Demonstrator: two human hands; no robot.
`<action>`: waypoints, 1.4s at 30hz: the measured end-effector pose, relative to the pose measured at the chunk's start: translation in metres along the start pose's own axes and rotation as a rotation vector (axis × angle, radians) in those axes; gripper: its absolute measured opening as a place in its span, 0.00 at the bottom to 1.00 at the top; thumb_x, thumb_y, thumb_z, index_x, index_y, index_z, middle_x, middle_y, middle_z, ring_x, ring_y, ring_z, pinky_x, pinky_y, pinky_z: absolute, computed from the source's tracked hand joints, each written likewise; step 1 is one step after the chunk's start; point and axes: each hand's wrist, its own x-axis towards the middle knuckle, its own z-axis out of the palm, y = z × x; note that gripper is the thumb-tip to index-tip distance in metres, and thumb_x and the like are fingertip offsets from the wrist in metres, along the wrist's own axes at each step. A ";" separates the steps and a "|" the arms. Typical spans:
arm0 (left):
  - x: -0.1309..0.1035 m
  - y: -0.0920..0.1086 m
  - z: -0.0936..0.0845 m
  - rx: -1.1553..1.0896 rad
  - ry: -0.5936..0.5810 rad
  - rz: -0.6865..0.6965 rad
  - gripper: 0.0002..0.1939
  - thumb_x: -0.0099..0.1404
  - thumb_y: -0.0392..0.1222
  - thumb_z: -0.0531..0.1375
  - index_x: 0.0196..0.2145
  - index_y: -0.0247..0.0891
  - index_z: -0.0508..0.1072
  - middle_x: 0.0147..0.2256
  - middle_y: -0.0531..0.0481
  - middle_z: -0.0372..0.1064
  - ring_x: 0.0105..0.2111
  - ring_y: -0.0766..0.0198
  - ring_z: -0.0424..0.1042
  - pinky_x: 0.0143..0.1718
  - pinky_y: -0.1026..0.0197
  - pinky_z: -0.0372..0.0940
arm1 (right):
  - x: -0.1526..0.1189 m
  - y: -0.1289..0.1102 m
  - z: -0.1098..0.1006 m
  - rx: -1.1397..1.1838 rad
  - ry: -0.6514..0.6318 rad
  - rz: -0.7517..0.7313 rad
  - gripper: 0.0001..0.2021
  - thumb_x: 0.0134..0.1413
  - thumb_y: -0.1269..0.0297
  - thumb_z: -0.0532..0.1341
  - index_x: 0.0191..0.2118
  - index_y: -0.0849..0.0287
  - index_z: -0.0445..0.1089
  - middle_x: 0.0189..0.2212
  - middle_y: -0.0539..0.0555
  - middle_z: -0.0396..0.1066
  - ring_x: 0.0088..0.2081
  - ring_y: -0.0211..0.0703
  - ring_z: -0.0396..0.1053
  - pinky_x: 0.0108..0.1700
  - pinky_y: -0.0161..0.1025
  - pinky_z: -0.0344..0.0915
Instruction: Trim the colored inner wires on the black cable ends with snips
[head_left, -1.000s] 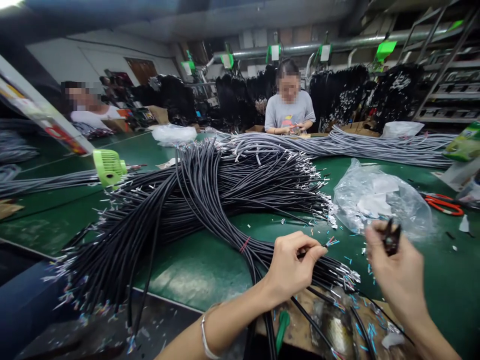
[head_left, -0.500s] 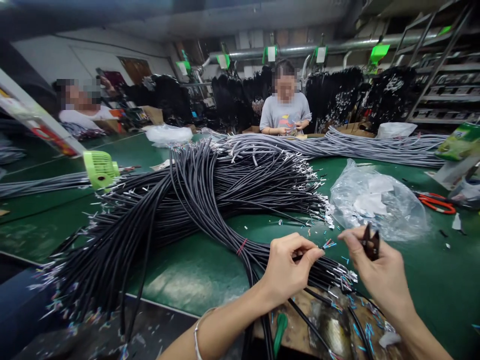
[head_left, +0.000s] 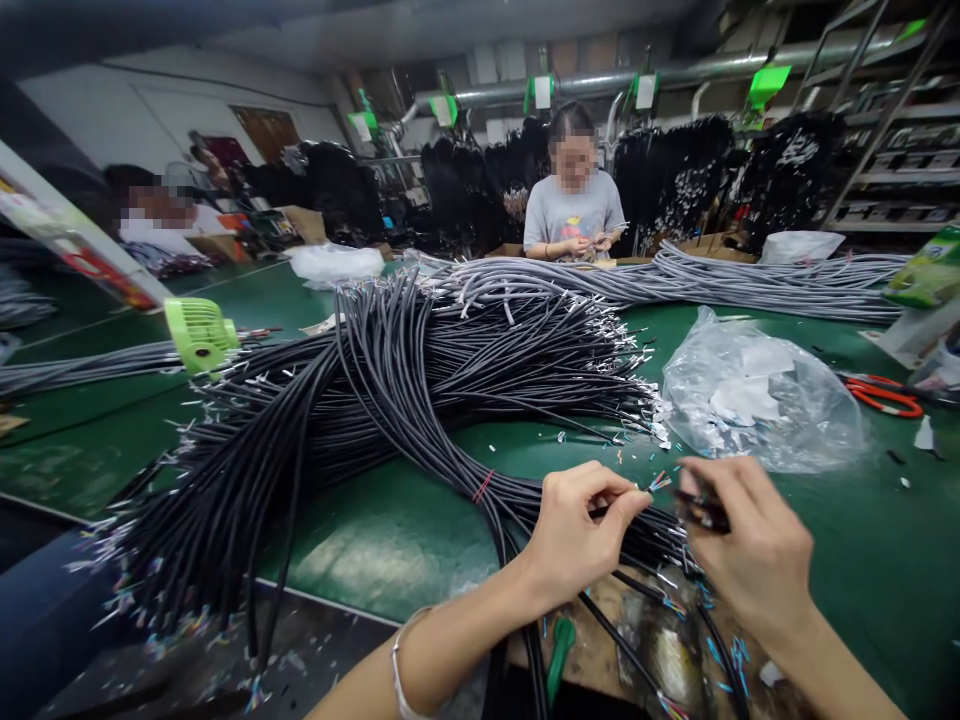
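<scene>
My left hand (head_left: pixel 577 525) pinches the end of a black cable, and its stripped coloured wires (head_left: pixel 660 482) stick out past my thumb and fingertip. Just right of these wires is my right hand (head_left: pixel 750 540), closed around small dark wire cutters (head_left: pixel 703 510), which are smeared by motion. The jaws point toward the wires; whether they touch cannot be made out. Beneath both hands lies a bundle of black cables (head_left: pixel 442 450) tied with a red band (head_left: pixel 484 487). Blue wire scraps (head_left: pixel 739 655) are scattered on the worn board (head_left: pixel 611 610) below.
A larger pile of black cables (head_left: pixel 352 410) covers the middle of the green table (head_left: pixel 360 570). Grey cables (head_left: pixel 720 280) run behind it. At right are a clear plastic bag (head_left: pixel 757 400) and red-handled scissors (head_left: pixel 889 395). A green fan (head_left: pixel 199 335) stands left. A co-worker (head_left: pixel 574 210) sits opposite.
My right hand has turned and brought the wire cutters left and down, closer to the wires. My left hand stays nearly in place with the cable.
</scene>
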 end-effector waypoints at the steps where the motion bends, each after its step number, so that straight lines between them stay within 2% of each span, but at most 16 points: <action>1: 0.000 0.000 0.000 -0.008 0.000 0.002 0.11 0.61 0.38 0.59 0.23 0.31 0.74 0.20 0.51 0.65 0.20 0.72 0.59 0.22 0.68 0.53 | 0.003 0.009 -0.001 -0.076 0.046 0.041 0.08 0.57 0.69 0.56 0.39 0.64 0.70 0.32 0.56 0.67 0.32 0.42 0.67 0.34 0.37 0.61; 3: 0.000 0.000 -0.001 -0.020 -0.009 0.011 0.11 0.61 0.38 0.58 0.23 0.31 0.73 0.21 0.50 0.66 0.21 0.71 0.60 0.23 0.68 0.53 | 0.010 0.030 -0.004 -0.209 0.133 0.135 0.09 0.56 0.65 0.57 0.36 0.65 0.72 0.31 0.57 0.68 0.32 0.45 0.67 0.33 0.38 0.60; 6: 0.000 0.000 -0.003 -0.025 -0.029 0.028 0.13 0.63 0.37 0.56 0.24 0.31 0.73 0.22 0.50 0.66 0.22 0.70 0.61 0.24 0.67 0.53 | 0.019 0.045 -0.008 -0.229 0.112 0.165 0.14 0.55 0.58 0.59 0.26 0.63 0.72 0.22 0.54 0.66 0.25 0.43 0.64 0.28 0.38 0.56; 8: 0.000 0.000 -0.003 -0.031 -0.028 0.028 0.14 0.65 0.38 0.55 0.24 0.32 0.73 0.22 0.50 0.66 0.22 0.70 0.61 0.25 0.67 0.53 | 0.021 0.036 -0.008 -0.019 0.031 0.216 0.13 0.55 0.58 0.60 0.26 0.61 0.73 0.21 0.52 0.67 0.23 0.40 0.64 0.26 0.37 0.56; 11: 0.000 0.000 -0.003 -0.035 -0.014 0.025 0.15 0.65 0.39 0.55 0.24 0.32 0.73 0.21 0.50 0.65 0.22 0.69 0.61 0.24 0.67 0.53 | 0.018 0.008 -0.009 0.460 -0.195 0.285 0.09 0.56 0.60 0.60 0.32 0.59 0.73 0.26 0.51 0.70 0.27 0.40 0.67 0.28 0.35 0.59; 14: 0.000 -0.002 -0.002 -0.038 0.000 0.022 0.14 0.64 0.39 0.56 0.24 0.31 0.73 0.21 0.50 0.65 0.22 0.70 0.60 0.24 0.67 0.53 | 0.013 -0.010 -0.010 0.609 -0.271 0.273 0.07 0.56 0.62 0.59 0.33 0.57 0.73 0.27 0.51 0.70 0.30 0.41 0.68 0.30 0.36 0.61; 19: 0.000 -0.004 -0.001 -0.055 -0.008 0.000 0.13 0.63 0.40 0.58 0.24 0.31 0.73 0.22 0.50 0.65 0.22 0.70 0.61 0.23 0.68 0.53 | 0.011 -0.011 -0.008 0.606 -0.217 0.172 0.04 0.57 0.68 0.59 0.33 0.57 0.71 0.28 0.50 0.68 0.29 0.38 0.66 0.32 0.35 0.61; 23: 0.000 -0.003 -0.002 -0.040 -0.028 -0.013 0.14 0.63 0.41 0.56 0.24 0.32 0.73 0.22 0.50 0.65 0.22 0.70 0.61 0.23 0.67 0.53 | 0.007 -0.013 -0.001 0.506 -0.157 0.044 0.05 0.57 0.73 0.55 0.38 0.59 0.67 0.31 0.52 0.66 0.32 0.39 0.65 0.33 0.35 0.61; 25: 0.000 -0.002 -0.002 -0.023 -0.050 -0.015 0.14 0.63 0.41 0.56 0.24 0.32 0.74 0.22 0.50 0.65 0.22 0.69 0.61 0.23 0.67 0.53 | 0.005 -0.015 0.002 0.461 -0.159 0.032 0.06 0.57 0.74 0.54 0.39 0.59 0.65 0.31 0.53 0.64 0.32 0.40 0.65 0.34 0.36 0.61; 31: 0.001 -0.001 -0.004 -0.042 -0.086 -0.034 0.15 0.64 0.41 0.55 0.24 0.32 0.73 0.22 0.49 0.66 0.23 0.69 0.61 0.24 0.67 0.54 | 0.003 -0.019 0.002 0.528 -0.241 0.219 0.06 0.60 0.67 0.53 0.34 0.58 0.66 0.28 0.51 0.65 0.28 0.38 0.62 0.28 0.34 0.59; 36: 0.003 -0.002 -0.006 -0.212 -0.143 -0.113 0.19 0.65 0.46 0.53 0.22 0.32 0.70 0.20 0.52 0.61 0.19 0.71 0.56 0.21 0.68 0.51 | 0.007 -0.019 -0.001 0.585 -0.279 0.303 0.09 0.56 0.64 0.56 0.28 0.59 0.69 0.23 0.49 0.63 0.24 0.36 0.60 0.25 0.33 0.57; 39: 0.005 -0.002 -0.007 -0.334 -0.187 -0.181 0.21 0.65 0.51 0.53 0.22 0.32 0.68 0.18 0.55 0.55 0.17 0.73 0.52 0.19 0.68 0.49 | 0.009 -0.018 -0.002 0.618 -0.265 0.405 0.09 0.55 0.62 0.57 0.34 0.59 0.72 0.25 0.50 0.67 0.23 0.36 0.62 0.24 0.33 0.60; 42: 0.006 -0.003 -0.008 -0.405 -0.230 -0.223 0.23 0.64 0.54 0.53 0.21 0.32 0.66 0.17 0.56 0.52 0.16 0.74 0.50 0.18 0.69 0.47 | 0.008 -0.017 -0.003 0.687 -0.313 0.442 0.12 0.54 0.60 0.58 0.40 0.60 0.73 0.28 0.52 0.70 0.24 0.38 0.65 0.25 0.34 0.63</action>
